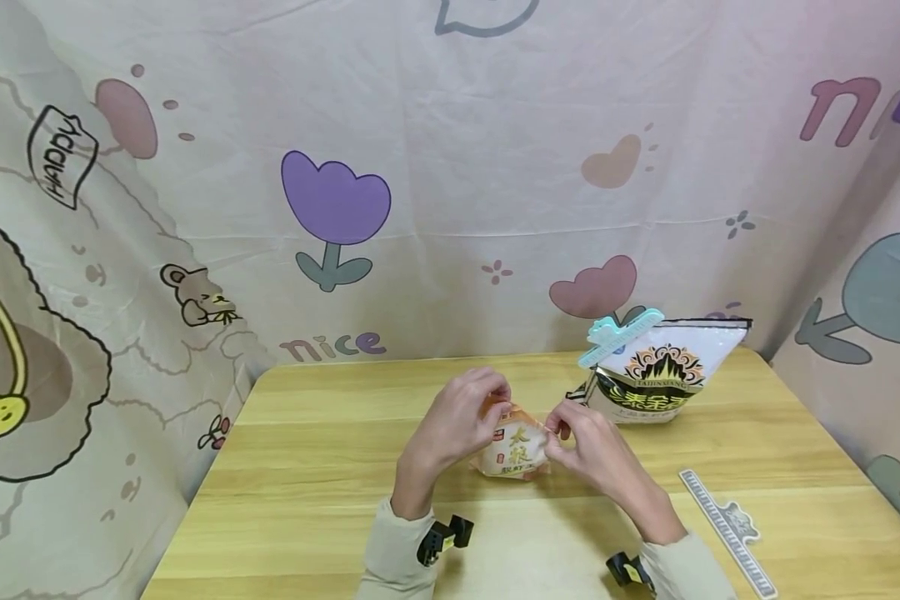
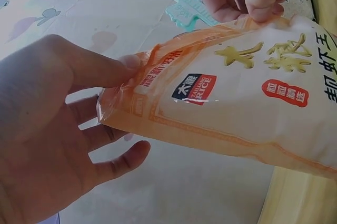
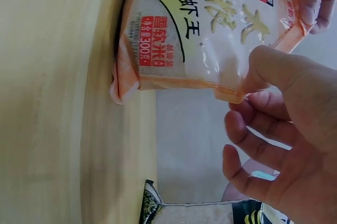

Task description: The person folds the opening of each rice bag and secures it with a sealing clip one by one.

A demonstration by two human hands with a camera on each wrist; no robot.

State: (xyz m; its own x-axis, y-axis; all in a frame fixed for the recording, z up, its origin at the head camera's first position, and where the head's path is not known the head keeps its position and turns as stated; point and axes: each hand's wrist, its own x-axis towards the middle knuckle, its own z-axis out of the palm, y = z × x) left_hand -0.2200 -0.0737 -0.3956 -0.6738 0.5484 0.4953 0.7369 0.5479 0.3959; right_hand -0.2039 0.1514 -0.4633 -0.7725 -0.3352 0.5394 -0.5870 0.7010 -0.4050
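A small orange and white bag of rice (image 1: 519,450) stands on the wooden table, its printed front facing me. My left hand (image 1: 461,417) pinches its upper left corner between thumb and forefinger; in the left wrist view the other fingers spread loosely behind the bag. On the opposite side, my right hand (image 1: 588,446) holds the bag's folded edge between thumb and fingertips, which the right wrist view shows close up. The bottom of the bag (image 3: 126,61) rests at the table surface in that view. The bag's back is hidden.
Behind my right hand stands a larger rice bag (image 1: 652,383), its folded top corner held by a teal sealing clip (image 1: 618,337). A grey sealing clip (image 1: 727,533) lies at the table's right. Printed cloth (image 1: 435,200) hangs behind the table (image 1: 292,483) and along its sides.
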